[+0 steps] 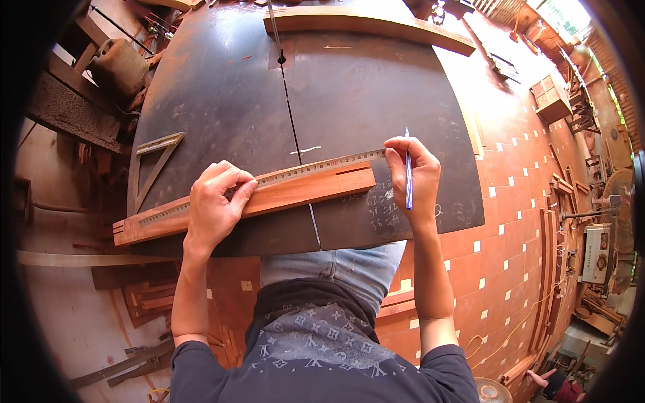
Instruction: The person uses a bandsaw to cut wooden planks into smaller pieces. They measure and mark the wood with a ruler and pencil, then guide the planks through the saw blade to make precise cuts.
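Note:
A long reddish-brown wooden bar [289, 193] lies slantwise near the front edge of a dark worktable [222, 127], a slot cut in each end that shows. Along its top runs a strip of measuring tape [316, 165], its right part standing past the bar's far edge. My left hand [218, 201] is closed, thumb and forefinger pinching the tape over the bar's middle. At the tape's right end, my right hand [416, 176] is closed on that end, with a blue and white pen [408, 176] upright between its fingers.
A wooden set square [156, 164] lies at the table's left. A thick wooden beam [369, 25] crosses the far side. A narrow slit [290, 111] runs down the tabletop, with chalk marks nearby. Timber lengths [551, 275] lie on the tiled floor at right; another person [561, 384] is at lower right.

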`<move>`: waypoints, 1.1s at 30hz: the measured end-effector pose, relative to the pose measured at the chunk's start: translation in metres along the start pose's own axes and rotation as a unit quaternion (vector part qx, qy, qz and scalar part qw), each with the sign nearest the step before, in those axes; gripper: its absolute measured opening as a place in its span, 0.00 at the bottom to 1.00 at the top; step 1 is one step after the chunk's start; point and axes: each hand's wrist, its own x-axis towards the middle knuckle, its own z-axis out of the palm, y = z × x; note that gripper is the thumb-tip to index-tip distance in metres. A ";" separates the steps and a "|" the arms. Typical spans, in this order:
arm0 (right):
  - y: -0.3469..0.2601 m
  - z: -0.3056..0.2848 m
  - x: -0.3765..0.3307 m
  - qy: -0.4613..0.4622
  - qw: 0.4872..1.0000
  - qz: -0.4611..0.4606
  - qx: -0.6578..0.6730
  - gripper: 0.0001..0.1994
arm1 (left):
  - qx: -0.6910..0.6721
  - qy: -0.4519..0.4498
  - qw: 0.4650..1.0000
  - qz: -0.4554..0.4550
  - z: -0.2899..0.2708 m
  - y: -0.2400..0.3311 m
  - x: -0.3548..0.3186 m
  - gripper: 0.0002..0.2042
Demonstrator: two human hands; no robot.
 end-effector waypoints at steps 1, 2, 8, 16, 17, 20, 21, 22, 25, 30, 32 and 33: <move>0.000 0.000 0.000 -0.001 1.000 0.001 0.001 0.02 | -0.004 0.000 1.000 0.000 0.000 0.000 0.000 0.02; 0.001 0.000 0.000 0.001 1.000 -0.002 0.003 0.02 | -0.007 0.000 1.000 -0.001 0.000 0.000 0.000 0.02; 0.001 -0.001 -0.002 0.000 1.000 0.014 0.012 0.03 | -0.003 0.003 1.000 0.021 -0.002 -0.002 0.000 0.02; 0.001 -0.001 -0.003 0.005 1.000 0.008 0.019 0.03 | -0.003 0.011 0.999 0.033 0.001 -0.003 0.001 0.02; 0.001 -0.002 -0.004 0.004 1.000 0.009 0.017 0.03 | -0.003 0.010 0.999 0.033 0.001 -0.004 0.001 0.02; 0.002 -0.002 -0.004 0.000 1.000 0.013 0.015 0.03 | -0.006 0.008 0.999 0.031 0.000 -0.004 0.002 0.02; 0.003 -0.003 -0.004 0.000 1.000 0.014 0.015 0.03 | -0.008 0.008 0.999 0.031 0.000 -0.004 0.002 0.02; 0.004 -0.003 -0.004 0.000 1.000 0.014 0.015 0.03 | -0.007 0.007 0.999 0.031 0.000 -0.004 0.002 0.02; 0.005 -0.005 -0.004 -0.002 1.000 0.006 0.007 0.04 | -0.008 0.003 0.999 0.032 0.000 -0.005 0.003 0.02; -0.009 0.001 -0.003 0.069 0.997 -0.011 0.031 0.10 | -0.014 -0.003 1.000 0.026 0.000 -0.006 0.003 0.02; -0.026 -0.003 -0.001 0.069 0.995 0.018 0.063 0.13 | -0.015 -0.002 0.999 0.029 0.000 -0.006 0.003 0.03; -0.024 -0.005 -0.003 0.028 0.997 0.010 0.071 0.12 | -0.017 -0.003 0.999 0.033 0.000 -0.006 0.004 0.03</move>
